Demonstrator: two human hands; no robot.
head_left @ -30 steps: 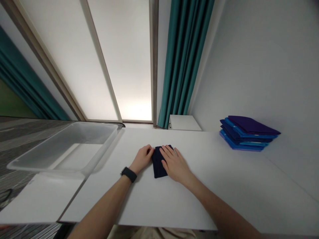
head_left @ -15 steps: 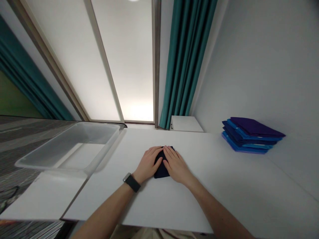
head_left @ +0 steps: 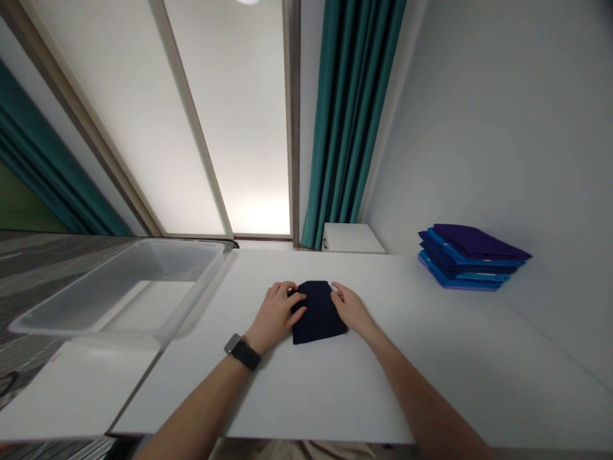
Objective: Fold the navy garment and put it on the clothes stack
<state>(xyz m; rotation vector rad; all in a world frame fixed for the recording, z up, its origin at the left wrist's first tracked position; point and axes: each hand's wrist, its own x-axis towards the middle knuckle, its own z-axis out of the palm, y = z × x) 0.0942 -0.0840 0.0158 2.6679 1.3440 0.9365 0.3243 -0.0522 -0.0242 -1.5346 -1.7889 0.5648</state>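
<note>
A dark navy folded cloth [head_left: 317, 316] lies flat on the white table in front of me. My left hand [head_left: 280, 310] touches its left edge; thumb and index finger rest apart on the fabric, the other fingers bent beside it. At the upper right edge of the cloth is my right hand [head_left: 352, 310]. Its thumb and index finger are slightly apart at the border, and its remaining fingers are mostly hidden. A dark-banded watch [head_left: 242, 351] sits on my left wrist.
To the left stands a translucent plastic bin [head_left: 158, 335]. A stack of folded blue and purple cloths [head_left: 472, 259] rests on the right by the wall. Behind the white table [head_left: 287, 390] are a small white cabinet [head_left: 353, 237] and a teal curtain [head_left: 345, 128].
Both hands lay flat together over the cloth; now they have moved apart to its left and right edges, exposing its middle. The view has shifted slightly.
</note>
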